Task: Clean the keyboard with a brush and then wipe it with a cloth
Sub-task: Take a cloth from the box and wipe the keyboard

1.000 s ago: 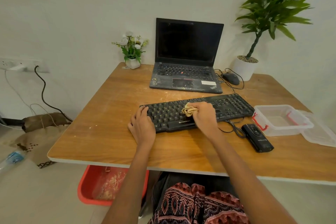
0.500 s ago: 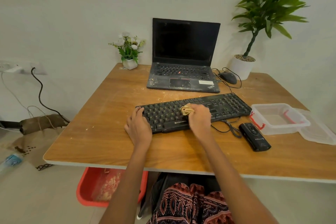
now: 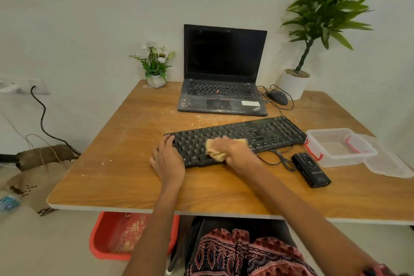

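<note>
Yellow cloth [image 3: 215,149] squeezed in right hand [image 3: 237,152] on black keyboard [image 3: 264,133] | left hand [image 3: 167,159] flat, fingers loose, holding keyboard's 9 o'clock end

A wooden table [image 3: 125,163] holds a black keyboard [image 3: 264,132] at centre, a laptop [image 3: 224,87] behind, a clear plastic container [image 3: 340,148] right, a flower pot [image 3: 156,79] far left.

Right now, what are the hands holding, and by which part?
The right hand grips the bunched cloth around its middle; the left hand only rests on the keyboard's left end.
</note>
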